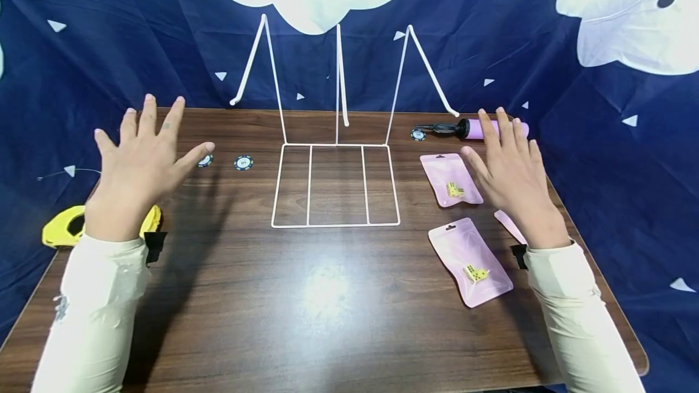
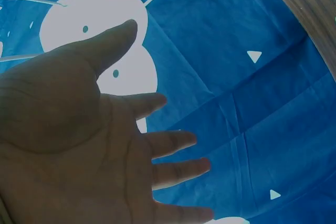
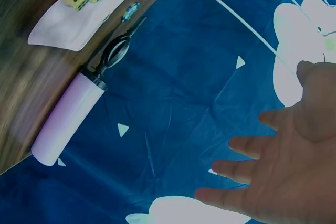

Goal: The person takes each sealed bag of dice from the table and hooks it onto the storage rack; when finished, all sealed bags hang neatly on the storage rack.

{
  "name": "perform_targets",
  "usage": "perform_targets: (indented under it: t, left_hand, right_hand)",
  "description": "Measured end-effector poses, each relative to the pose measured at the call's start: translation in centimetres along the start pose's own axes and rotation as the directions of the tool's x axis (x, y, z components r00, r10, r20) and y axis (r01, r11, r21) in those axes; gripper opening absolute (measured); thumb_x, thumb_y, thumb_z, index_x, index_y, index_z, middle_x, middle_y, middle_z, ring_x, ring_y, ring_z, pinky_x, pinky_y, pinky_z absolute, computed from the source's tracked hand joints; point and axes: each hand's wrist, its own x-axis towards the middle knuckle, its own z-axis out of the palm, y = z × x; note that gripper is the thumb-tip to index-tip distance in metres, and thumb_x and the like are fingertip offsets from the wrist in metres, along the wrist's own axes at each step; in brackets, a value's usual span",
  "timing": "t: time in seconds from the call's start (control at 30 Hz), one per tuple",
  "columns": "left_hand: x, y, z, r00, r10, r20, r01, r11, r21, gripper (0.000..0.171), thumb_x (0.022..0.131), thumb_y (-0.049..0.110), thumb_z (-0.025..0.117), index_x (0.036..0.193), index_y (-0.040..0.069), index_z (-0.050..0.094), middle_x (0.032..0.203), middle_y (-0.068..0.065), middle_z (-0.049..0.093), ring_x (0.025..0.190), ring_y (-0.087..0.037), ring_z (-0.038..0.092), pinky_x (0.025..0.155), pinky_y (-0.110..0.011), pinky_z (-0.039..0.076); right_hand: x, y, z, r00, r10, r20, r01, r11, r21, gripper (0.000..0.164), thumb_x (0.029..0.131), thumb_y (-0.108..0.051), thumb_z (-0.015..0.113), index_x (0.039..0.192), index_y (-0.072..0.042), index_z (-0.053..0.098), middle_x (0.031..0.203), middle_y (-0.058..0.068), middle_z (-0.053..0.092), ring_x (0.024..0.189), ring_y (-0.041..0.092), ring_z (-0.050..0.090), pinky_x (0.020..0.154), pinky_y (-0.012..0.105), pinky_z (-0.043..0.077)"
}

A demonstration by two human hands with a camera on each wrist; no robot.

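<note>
My left hand (image 1: 139, 165) is raised over the left side of the table, fingers spread and holding nothing. Under its wrist lies a yellow object (image 1: 60, 227) with a dark opening, partly hidden by the arm. Two poker chips (image 1: 243, 162) lie just right of that hand. On the other side my right hand (image 1: 510, 174) hovers with straight fingers, nothing in it. Beside it are two pink zip pouches, the upper one (image 1: 445, 168) and the lower one (image 1: 464, 244), with yellow dice showing. Behind its fingertips is a pink hand pump (image 3: 68, 119) with a black nozzle end.
A white wire rack (image 1: 335, 225) with three upright hooked arms stands mid-table towards the back. Another poker chip (image 1: 417, 134) sits near the pump's tip. A pink strip (image 1: 509, 226) shows partly beside the right wrist. A blue patterned cloth (image 1: 180, 35) hangs around the table.
</note>
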Motion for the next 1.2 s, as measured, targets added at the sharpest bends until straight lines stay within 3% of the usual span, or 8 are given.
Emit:
perform_targets:
  t: [0.27,0.63,0.93,1.07,1.2]
  left_hand:
    - [-0.1,-0.2,0.3,1.0,-0.014,-0.002,0.014,1.0,-0.009,0.092,0.112,0.063,0.042,0.173,0.01,0.0,0.173,-0.036,-0.01,0.158,-0.063,-0.004,0.116,-0.086,0.004]
    - [0.1,-0.9,1.7,0.999,0.015,-0.031,-0.015,1.0,-0.009,0.089,0.111,0.061,0.048,0.174,0.012,0.007,0.173,-0.038,-0.001,0.157,-0.064,0.006,0.111,-0.087,0.02]
    - [-0.3,-0.3,3.0,0.996,0.068,-0.066,-0.067,0.998,0.016,0.084,0.111,0.054,0.053,0.174,0.012,0.016,0.172,-0.038,0.011,0.155,-0.064,0.013,0.109,-0.086,0.025]
    - [-0.6,0.1,3.7,0.992,0.095,-0.087,-0.094,0.996,0.012,0.082,0.111,0.053,0.054,0.173,0.012,0.02,0.171,-0.038,0.015,0.155,-0.064,0.017,0.108,-0.086,0.027]
    - [-0.6,0.2,4.2,0.992,0.104,-0.068,-0.104,0.995,0.008,0.081,0.112,0.055,0.053,0.173,0.014,0.019,0.172,-0.038,0.016,0.155,-0.063,0.017,0.108,-0.086,0.027]
  right_hand:
    - [-0.8,1.4,0.1,0.999,0.005,-0.046,-0.005,1.0,-0.007,0.072,0.117,-0.052,0.034,0.175,-0.015,0.012,0.179,0.023,0.011,0.163,0.051,0.011,0.114,0.083,0.026]
    - [-2.4,3.8,0.8,0.996,0.066,-0.06,-0.062,0.996,0.065,0.072,0.117,-0.051,0.033,0.175,-0.013,0.013,0.18,0.02,0.012,0.163,0.05,0.013,0.114,0.083,0.024]
    - [-3.6,5.3,1.0,0.972,0.047,-0.23,-0.017,0.991,0.132,0.061,0.117,-0.046,0.04,0.17,-0.016,0.036,0.174,0.012,0.037,0.152,0.052,0.038,0.11,0.079,0.032]
    - [-4.1,5.8,1.3,0.965,0.038,-0.261,0.0,0.989,0.145,0.057,0.117,-0.044,0.038,0.167,-0.018,0.042,0.172,0.009,0.041,0.15,0.051,0.042,0.11,0.078,0.033]
    - [-4.5,6.3,1.6,0.959,0.034,-0.28,0.01,0.988,0.152,0.054,0.118,-0.041,0.037,0.166,-0.017,0.045,0.17,0.009,0.044,0.149,0.05,0.044,0.11,0.077,0.034]
